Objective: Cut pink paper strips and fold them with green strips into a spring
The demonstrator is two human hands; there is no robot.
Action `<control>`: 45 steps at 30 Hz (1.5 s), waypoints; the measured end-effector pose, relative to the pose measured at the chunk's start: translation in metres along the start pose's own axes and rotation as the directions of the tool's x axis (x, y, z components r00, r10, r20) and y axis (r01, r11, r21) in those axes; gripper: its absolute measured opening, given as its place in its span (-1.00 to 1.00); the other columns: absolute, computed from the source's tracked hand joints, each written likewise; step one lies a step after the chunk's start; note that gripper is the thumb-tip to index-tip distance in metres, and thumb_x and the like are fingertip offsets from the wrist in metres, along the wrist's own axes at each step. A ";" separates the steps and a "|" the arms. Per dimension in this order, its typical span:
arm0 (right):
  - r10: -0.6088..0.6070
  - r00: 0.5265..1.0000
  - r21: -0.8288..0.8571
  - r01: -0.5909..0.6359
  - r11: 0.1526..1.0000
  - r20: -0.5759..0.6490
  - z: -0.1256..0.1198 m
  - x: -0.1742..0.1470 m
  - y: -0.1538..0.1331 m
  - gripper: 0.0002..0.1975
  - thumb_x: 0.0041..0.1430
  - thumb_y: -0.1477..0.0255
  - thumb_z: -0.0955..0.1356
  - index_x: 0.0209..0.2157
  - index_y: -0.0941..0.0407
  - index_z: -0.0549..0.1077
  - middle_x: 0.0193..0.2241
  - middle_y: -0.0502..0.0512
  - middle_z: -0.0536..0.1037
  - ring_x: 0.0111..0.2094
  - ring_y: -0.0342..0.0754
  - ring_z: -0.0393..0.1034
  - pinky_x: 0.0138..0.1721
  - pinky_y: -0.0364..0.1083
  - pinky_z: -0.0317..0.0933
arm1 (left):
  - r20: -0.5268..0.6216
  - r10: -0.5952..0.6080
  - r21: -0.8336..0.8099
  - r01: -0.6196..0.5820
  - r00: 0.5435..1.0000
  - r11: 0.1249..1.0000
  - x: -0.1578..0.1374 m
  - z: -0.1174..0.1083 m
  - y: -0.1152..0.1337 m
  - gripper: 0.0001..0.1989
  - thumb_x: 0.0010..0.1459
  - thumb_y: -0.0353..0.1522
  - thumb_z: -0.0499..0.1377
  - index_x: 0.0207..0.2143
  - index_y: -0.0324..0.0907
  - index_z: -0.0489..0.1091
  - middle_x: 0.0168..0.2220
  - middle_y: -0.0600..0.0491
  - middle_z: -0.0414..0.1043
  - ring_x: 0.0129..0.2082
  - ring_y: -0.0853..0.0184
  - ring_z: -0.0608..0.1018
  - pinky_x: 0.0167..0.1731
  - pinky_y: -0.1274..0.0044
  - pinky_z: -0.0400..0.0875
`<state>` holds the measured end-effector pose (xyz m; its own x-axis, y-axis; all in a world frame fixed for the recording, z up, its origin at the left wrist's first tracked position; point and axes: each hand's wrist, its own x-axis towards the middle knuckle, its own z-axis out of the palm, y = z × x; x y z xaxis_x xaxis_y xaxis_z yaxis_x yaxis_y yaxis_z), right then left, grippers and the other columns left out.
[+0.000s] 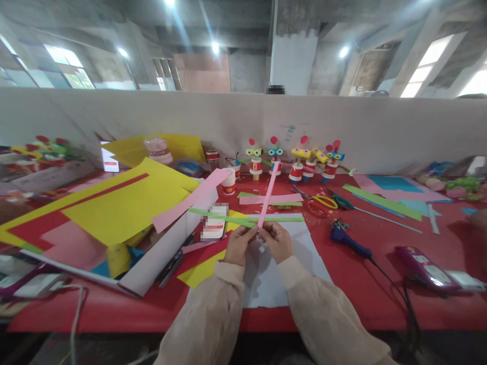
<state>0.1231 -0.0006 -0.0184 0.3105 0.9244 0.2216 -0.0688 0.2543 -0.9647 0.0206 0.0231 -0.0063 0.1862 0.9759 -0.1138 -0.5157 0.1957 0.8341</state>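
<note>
Close together over a white sheet (310, 258), my left hand (240, 243) and my right hand (277, 241) pinch the near ends of two narrow paper strips. A pink paper strip (270, 195) points away from me, between the fingertips of both hands. Running off to the left from the same spot is a green paper strip (224, 216). Both hands are closed, and the fingers hide just how the strip ends meet. Behind my right hand, another green strip (292, 219) lies across the white sheet.
Paper-cup figures (297, 170) line the back by the partition. Yellow paper (129, 203) is piled at left. Yellow-handled scissors (323, 202), pliers (340, 200), a blue glue gun (348, 241) with its cord and a purple device (426, 268) lie at right. A paper cup (229, 182) stands behind.
</note>
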 end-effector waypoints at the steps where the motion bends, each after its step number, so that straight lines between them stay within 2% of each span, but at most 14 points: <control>1: 0.006 1.000 -0.001 -0.006 1.000 -0.009 0.000 0.000 -0.001 -0.83 -0.11 0.31 0.40 -0.43 0.08 0.46 -0.59 -0.04 0.47 -0.58 -0.13 0.32 -0.56 -0.15 0.22 | 0.001 -0.003 0.004 0.003 1.000 1.000 0.000 0.000 0.000 -0.74 -0.38 -0.34 0.41 -0.67 -0.26 0.38 -0.67 0.11 0.38 -0.62 0.47 0.39 -0.53 0.58 0.28; 9: 0.056 0.998 0.108 -0.060 0.992 0.037 -0.004 0.004 -0.005 -0.84 -0.18 0.33 0.44 -0.53 0.10 0.46 -0.66 -0.05 0.44 -0.64 -0.16 0.26 -0.59 -0.15 0.18 | 0.022 -0.001 0.057 0.000 1.000 0.998 0.003 -0.006 -0.002 -0.78 -0.37 -0.35 0.40 -0.63 -0.27 0.46 -0.68 0.10 0.39 -0.65 0.47 0.35 -0.60 0.59 0.22; 12: 0.019 0.999 0.064 -0.022 0.998 0.045 -0.004 0.003 -0.005 -0.85 -0.15 0.32 0.42 -0.49 0.09 0.47 -0.64 -0.05 0.44 -0.63 -0.16 0.27 -0.59 -0.15 0.18 | 0.034 0.012 0.089 -0.014 0.999 0.996 0.002 -0.006 -0.001 -0.79 -0.35 -0.33 0.39 -0.66 -0.26 0.45 -0.69 0.09 0.38 -0.66 0.46 0.36 -0.59 0.58 0.22; 17: -0.075 0.997 -0.072 0.077 0.994 0.028 -0.003 0.000 -0.003 -0.84 -0.07 0.31 0.39 -0.40 0.07 0.49 -0.59 -0.03 0.45 -0.56 -0.13 0.32 -0.53 -0.14 0.22 | -0.013 0.116 0.195 -0.111 0.993 0.974 0.005 -0.007 -0.001 -0.82 -0.34 -0.34 0.38 -0.66 -0.24 0.46 -0.67 0.09 0.40 -0.62 0.45 0.36 -0.54 0.58 0.22; 22: -0.026 1.000 -0.056 0.026 0.998 -0.005 -0.003 0.000 -0.002 -0.84 -0.03 0.29 0.37 -0.43 0.09 0.49 -0.60 -0.01 0.47 -0.57 -0.12 0.33 -0.54 -0.14 0.23 | 0.042 0.140 0.235 -0.146 0.989 0.961 0.005 -0.008 -0.002 -0.85 -0.28 -0.34 0.35 -0.64 -0.24 0.48 -0.66 0.08 0.41 -0.60 0.41 0.38 -0.50 0.55 0.24; 27: 0.010 1.000 0.027 -0.009 1.000 -0.012 -0.003 0.001 -0.005 -0.83 -0.08 0.29 0.39 -0.47 0.11 0.46 -0.62 -0.03 0.46 -0.61 -0.16 0.29 -0.58 -0.16 0.19 | 0.051 0.122 0.189 -0.130 0.991 0.973 0.004 -0.007 -0.004 -0.80 -0.31 -0.34 0.37 -0.56 -0.25 0.51 -0.60 0.07 0.44 -0.55 0.40 0.39 -0.46 0.54 0.27; 33: 0.024 0.999 0.090 -0.026 0.996 0.022 -0.004 0.003 -0.005 -0.84 -0.08 0.30 0.39 -0.52 0.11 0.42 -0.65 -0.07 0.41 -0.63 -0.18 0.25 -0.61 -0.18 0.12 | 0.116 0.066 0.103 -0.078 0.991 0.992 0.003 -0.007 -0.005 -0.82 -0.30 -0.38 0.38 -0.57 -0.26 0.50 -0.59 0.08 0.44 -0.53 0.42 0.41 -0.47 0.57 0.29; 39: -0.035 0.998 -0.048 0.038 0.998 0.053 -0.004 0.001 -0.007 -0.85 -0.03 0.31 0.36 -0.51 0.09 0.39 -0.64 -0.07 0.41 -0.62 -0.17 0.25 -0.58 -0.17 0.13 | 0.041 -0.007 0.068 0.005 0.999 0.998 -0.001 -0.002 0.001 -0.80 -0.38 -0.40 0.39 -0.61 -0.28 0.48 -0.63 0.07 0.43 -0.61 0.45 0.40 -0.54 0.58 0.28; 45: -0.093 0.995 -0.122 0.097 0.988 0.032 -0.004 0.000 -0.006 -0.83 0.01 0.29 0.34 -0.52 0.09 0.36 -0.66 -0.08 0.37 -0.63 -0.17 0.25 -0.56 -0.16 0.18 | 0.015 0.001 0.030 -0.001 1.000 1.000 -0.003 0.002 0.002 -0.78 -0.38 -0.41 0.40 -0.59 -0.29 0.47 -0.62 0.09 0.43 -0.58 0.45 0.43 -0.52 0.61 0.32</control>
<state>0.1269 -0.0034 -0.0132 0.2852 0.9052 0.3151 0.0776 0.3059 -0.9489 0.0204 0.0206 -0.0032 0.1985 0.9745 -0.1048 -0.4907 0.1913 0.8501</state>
